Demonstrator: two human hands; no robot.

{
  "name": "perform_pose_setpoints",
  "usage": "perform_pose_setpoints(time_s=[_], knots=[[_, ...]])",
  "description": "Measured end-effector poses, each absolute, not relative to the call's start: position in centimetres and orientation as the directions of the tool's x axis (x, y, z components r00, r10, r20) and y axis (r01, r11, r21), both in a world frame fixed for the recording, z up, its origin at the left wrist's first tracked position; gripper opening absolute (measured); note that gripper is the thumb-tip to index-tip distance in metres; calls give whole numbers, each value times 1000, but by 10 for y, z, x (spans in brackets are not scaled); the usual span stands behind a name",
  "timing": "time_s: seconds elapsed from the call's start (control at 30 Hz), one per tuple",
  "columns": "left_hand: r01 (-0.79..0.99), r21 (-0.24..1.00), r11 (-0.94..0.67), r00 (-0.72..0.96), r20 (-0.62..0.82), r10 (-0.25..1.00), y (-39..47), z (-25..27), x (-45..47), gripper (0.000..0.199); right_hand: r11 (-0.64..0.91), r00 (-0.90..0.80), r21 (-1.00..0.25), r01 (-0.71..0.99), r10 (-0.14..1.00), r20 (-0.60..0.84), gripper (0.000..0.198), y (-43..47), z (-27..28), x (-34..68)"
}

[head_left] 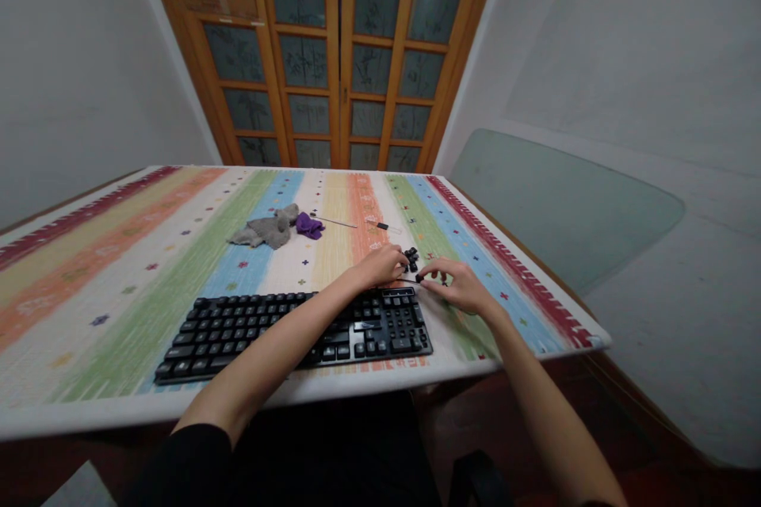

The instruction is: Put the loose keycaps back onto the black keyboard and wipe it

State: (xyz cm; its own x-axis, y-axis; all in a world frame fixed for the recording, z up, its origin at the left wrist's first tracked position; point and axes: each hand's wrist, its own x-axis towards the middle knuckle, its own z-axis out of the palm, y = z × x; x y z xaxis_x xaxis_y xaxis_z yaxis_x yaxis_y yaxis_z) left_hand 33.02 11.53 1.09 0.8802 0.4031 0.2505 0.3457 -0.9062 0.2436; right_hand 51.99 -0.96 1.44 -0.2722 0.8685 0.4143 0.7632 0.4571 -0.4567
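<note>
A black keyboard (255,329) lies along the front of the table, and my left forearm crosses above it. Beyond its back right corner my left hand (384,265) is closed, fingers curled together. From below these fingers a thin dark stick (407,280) runs toward my right hand; its grip is partly hidden. My right hand (456,286) pinches a small black keycap (419,279) between thumb and fingertips, where the stick's end meets it. A small heap of black keycaps (411,257) sits just past my left fingertips.
Farther back on the striped tablecloth (238,198) lie a grey cloth (267,230), a purple cloth (309,226), a thin rod (338,221) and a small tool with a black part (382,226). The table's front edge (464,372) runs close to my body.
</note>
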Motion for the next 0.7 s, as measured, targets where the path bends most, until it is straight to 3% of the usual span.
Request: perform_pose_setpoints(time_s=[0.23,0.7], knots=[[334,219,-917,892,241,382,118,6,340,19,600,-406,-507,619,797,448,7,-58,14,484],[289,281,-915,873,315,373,107,19,333,15,633,-464,-437,639,770,438,16,-75,10,475]])
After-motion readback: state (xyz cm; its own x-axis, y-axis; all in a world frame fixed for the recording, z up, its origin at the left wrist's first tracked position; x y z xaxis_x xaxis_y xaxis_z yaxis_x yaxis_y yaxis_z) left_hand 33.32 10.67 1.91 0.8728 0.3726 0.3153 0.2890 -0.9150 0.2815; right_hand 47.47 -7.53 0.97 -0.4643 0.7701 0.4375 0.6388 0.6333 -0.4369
